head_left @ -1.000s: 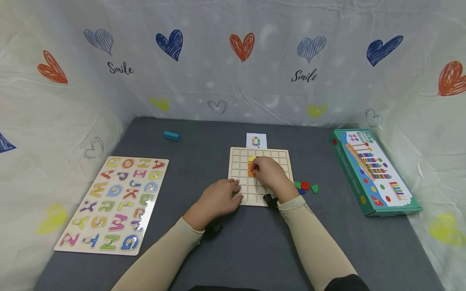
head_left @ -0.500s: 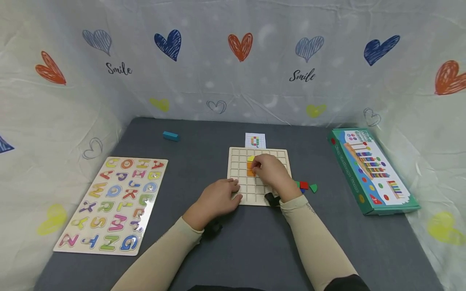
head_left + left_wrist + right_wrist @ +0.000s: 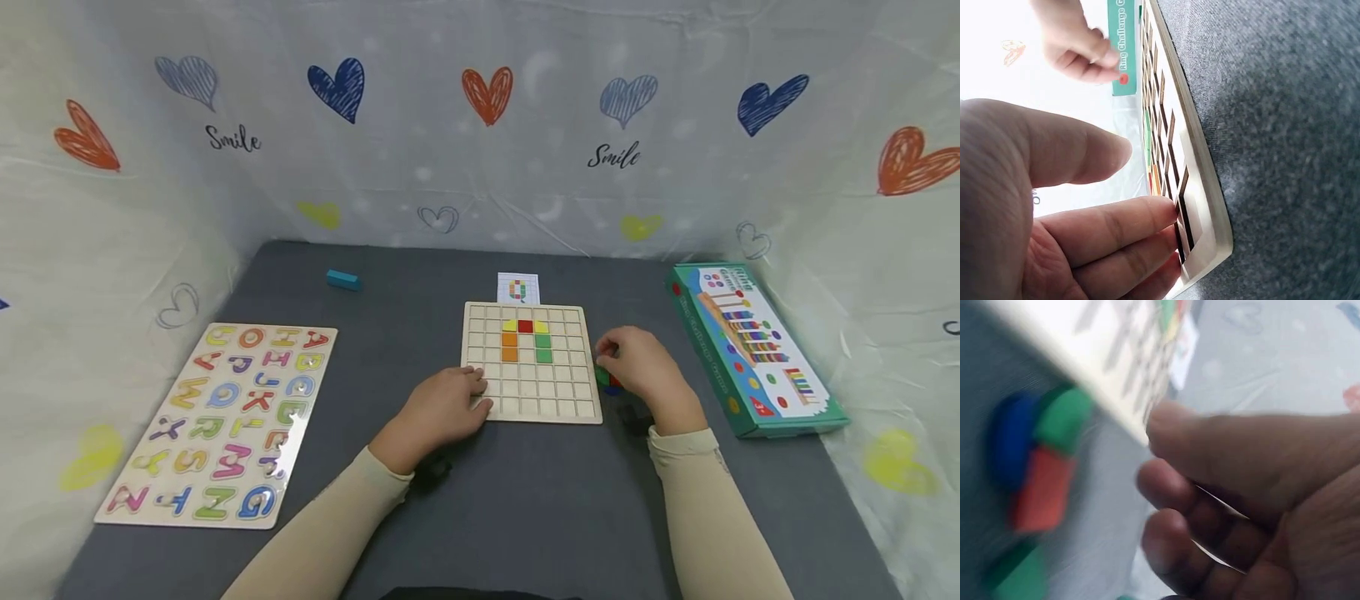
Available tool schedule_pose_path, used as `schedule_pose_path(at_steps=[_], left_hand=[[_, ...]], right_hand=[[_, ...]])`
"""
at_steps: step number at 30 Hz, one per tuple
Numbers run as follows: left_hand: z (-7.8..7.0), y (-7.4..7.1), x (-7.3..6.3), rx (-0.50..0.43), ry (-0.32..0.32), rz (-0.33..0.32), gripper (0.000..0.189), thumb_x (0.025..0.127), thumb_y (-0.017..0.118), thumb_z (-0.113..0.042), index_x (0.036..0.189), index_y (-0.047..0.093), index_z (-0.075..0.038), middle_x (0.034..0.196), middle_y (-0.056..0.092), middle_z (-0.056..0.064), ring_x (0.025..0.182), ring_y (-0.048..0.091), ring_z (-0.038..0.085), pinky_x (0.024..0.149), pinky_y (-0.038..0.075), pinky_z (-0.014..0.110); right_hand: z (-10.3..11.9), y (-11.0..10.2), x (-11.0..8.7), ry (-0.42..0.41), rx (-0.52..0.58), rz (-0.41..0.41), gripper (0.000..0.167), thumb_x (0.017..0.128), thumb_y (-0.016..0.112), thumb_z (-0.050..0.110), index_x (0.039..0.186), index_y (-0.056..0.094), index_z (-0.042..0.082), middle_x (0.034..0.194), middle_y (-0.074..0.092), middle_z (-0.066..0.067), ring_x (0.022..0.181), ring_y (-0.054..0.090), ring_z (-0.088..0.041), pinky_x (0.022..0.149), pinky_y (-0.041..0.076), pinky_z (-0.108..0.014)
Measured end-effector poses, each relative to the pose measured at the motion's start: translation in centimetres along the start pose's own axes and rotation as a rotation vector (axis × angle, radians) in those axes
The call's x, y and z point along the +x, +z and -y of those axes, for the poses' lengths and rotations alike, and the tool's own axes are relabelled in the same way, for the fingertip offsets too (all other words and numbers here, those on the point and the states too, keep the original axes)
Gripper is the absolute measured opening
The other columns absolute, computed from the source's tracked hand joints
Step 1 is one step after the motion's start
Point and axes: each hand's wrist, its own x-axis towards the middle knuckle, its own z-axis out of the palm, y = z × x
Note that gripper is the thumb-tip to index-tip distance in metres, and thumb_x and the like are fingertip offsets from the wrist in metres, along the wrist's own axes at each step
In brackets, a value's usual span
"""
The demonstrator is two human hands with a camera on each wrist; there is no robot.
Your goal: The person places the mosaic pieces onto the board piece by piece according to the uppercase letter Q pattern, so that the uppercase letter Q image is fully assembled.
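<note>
My left hand [image 3: 442, 408] rests its fingertips on the near left edge of a wooden grid board [image 3: 525, 408], thumb apart. On the board, a red square [image 3: 525, 326] sits between two yellow pieces [image 3: 510, 326]. Two orange squares [image 3: 509, 347] run down the left side and two green squares [image 3: 543, 348] down the right. Off the board's right edge, my right hand [image 3: 641, 362] is over loose blocks, its fingers loosely bent with nothing between them. The right wrist view shows these blurred: a blue piece [image 3: 1013, 440], a red block [image 3: 1044, 490] and green pieces [image 3: 1063, 419].
A pattern card [image 3: 517, 279] lies at the board's far edge. To the left is an alphabet puzzle board [image 3: 180, 446], with a blue block [image 3: 343, 280] farther back. A green game box [image 3: 757, 350] lies to the right. A printed curtain [image 3: 420, 125] hangs behind the table.
My right hand has left the board and moved right to the loose blocks, uncovering the red, yellow and green pieces on the grid. The left hand stays at the board's edge.
</note>
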Motion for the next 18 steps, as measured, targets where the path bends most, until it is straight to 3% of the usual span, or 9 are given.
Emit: schedule_pose_path(at_steps=[5,18], left_hand=[[0.0,0.0,0.0,0.004,-0.004,0.001,0.043,0.108,0.066,-0.032,0.142,0.074,-0.009,0.157,0.064,0.009,0.151,0.057,0.029,0.125,0.048,0.049],[0.2,0.3,0.2,0.011,-0.011,0.002,0.043,0.107,0.065,-0.033,0.142,0.074,-0.01,0.157,0.064,0.009,0.149,0.058,0.028,0.124,0.049,0.049]], right_hand=[[-1.7,0.4,-0.8,0.012,-0.013,0.076,0.025,0.102,0.077,0.013,0.12,0.078,-0.004,0.113,0.076,-0.021,0.099,0.072,-0.033,0.087,0.061,-0.054],[-2.2,1.1,-1.0,-0.002,-0.043,0.052,0.016,0.101,0.077,0.013,0.11,0.078,0.0,0.104,0.07,-0.017,0.086,0.064,-0.027,0.077,0.057,-0.047]])
